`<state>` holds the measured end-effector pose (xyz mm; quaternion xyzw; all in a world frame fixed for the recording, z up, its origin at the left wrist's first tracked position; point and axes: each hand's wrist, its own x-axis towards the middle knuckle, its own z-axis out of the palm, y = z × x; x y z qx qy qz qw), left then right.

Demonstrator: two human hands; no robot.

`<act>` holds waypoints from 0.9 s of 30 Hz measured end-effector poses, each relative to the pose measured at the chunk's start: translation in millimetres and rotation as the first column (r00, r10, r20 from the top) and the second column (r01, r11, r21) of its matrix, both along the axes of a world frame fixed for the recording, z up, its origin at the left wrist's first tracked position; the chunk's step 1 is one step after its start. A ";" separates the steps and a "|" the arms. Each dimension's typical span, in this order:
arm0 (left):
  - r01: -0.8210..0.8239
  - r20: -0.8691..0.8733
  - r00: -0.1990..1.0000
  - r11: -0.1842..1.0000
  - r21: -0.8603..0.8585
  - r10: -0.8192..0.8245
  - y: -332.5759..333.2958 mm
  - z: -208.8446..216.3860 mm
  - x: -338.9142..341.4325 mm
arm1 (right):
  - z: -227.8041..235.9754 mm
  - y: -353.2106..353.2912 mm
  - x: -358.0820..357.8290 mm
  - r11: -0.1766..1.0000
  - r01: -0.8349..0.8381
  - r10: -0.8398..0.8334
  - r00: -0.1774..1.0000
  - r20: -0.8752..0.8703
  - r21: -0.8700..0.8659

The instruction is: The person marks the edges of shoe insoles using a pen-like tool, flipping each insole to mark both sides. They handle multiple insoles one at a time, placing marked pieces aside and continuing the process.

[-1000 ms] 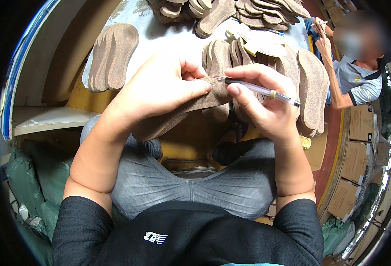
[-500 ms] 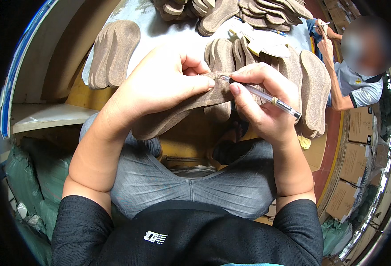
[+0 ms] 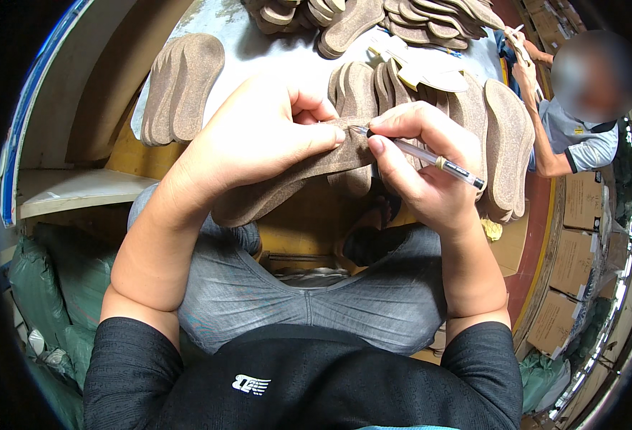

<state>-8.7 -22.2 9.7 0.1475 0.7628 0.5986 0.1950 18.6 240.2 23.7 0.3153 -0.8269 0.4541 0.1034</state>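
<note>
A brown, speckled insole (image 3: 266, 192) slants over my lap, its far end up by the table edge. My left hand (image 3: 258, 140) is closed round its upper part, thumb on the near side. In my right hand (image 3: 434, 154) is a clear-barrelled pen (image 3: 423, 153), pinched between thumb and fingers. The pen's tip meets the insole close to my left thumb, at the edge. Just beyond, a stack of similar insoles (image 3: 355, 89) stands partly hidden behind my hands. My left fingers behind the insole are partly out of sight.
More insole stacks lie on the pale table (image 3: 258, 61), one at the left (image 3: 198, 86), others at the right (image 3: 509, 147) and back. A pale, yellow-edged flat piece (image 3: 430, 75) rests on one. Another person (image 3: 581, 136) works at the right, near cardboard boxes (image 3: 573, 254). Green sacks (image 3: 72, 287) sit left.
The pen tip has shifted slightly along the insole's edge, and my right fingers have moved a little. My left hand keeps its hold. The other person's hands have moved slightly.
</note>
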 end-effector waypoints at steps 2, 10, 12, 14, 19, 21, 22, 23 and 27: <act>-0.007 -0.007 1.000 1.000 -0.020 0.006 -0.2 1.4 0.6 | -0.6 0.0 -0.5 1.000 -0.005 0.005 1.000 -0.001 -0.007; -0.007 -0.021 1.000 1.000 -0.027 0.006 -0.6 1.2 0.3 | 0.1 -3.0 2.7 0.999 0.031 -0.029 0.998 0.061 -0.041; -0.008 -0.029 1.000 0.999 -0.043 0.007 -0.8 1.4 0.1 | 0.2 -1.2 0.9 1.000 0.008 -0.007 1.000 0.029 -0.019; -0.005 -0.020 1.000 0.999 -0.036 0.005 -1.4 1.5 0.2 | 0.0 -0.2 -0.7 1.000 -0.011 0.011 1.000 -0.004 -0.003; -0.006 -0.013 1.000 1.000 -0.018 0.006 -1.1 1.9 0.0 | -0.9 1.1 -1.8 1.000 -0.024 0.024 0.999 -0.041 0.006; -0.007 -0.011 1.000 1.000 -0.021 0.006 -0.8 2.3 -0.1 | -0.6 -0.7 0.8 1.000 0.004 -0.004 1.000 0.012 -0.029; -0.007 -0.005 1.000 1.000 -0.008 0.007 -0.5 2.5 0.2 | -0.3 -1.4 2.0 0.999 0.018 -0.017 0.999 0.038 -0.045; -0.008 0.000 1.000 1.000 0.005 0.008 -0.2 2.7 0.7 | 0.1 -1.4 2.5 0.999 0.028 -0.026 0.999 0.047 -0.037; -0.008 0.013 1.000 1.000 0.002 0.008 0.0 4.1 0.8 | 1.3 -1.7 3.7 0.998 0.050 -0.048 0.996 0.081 -0.025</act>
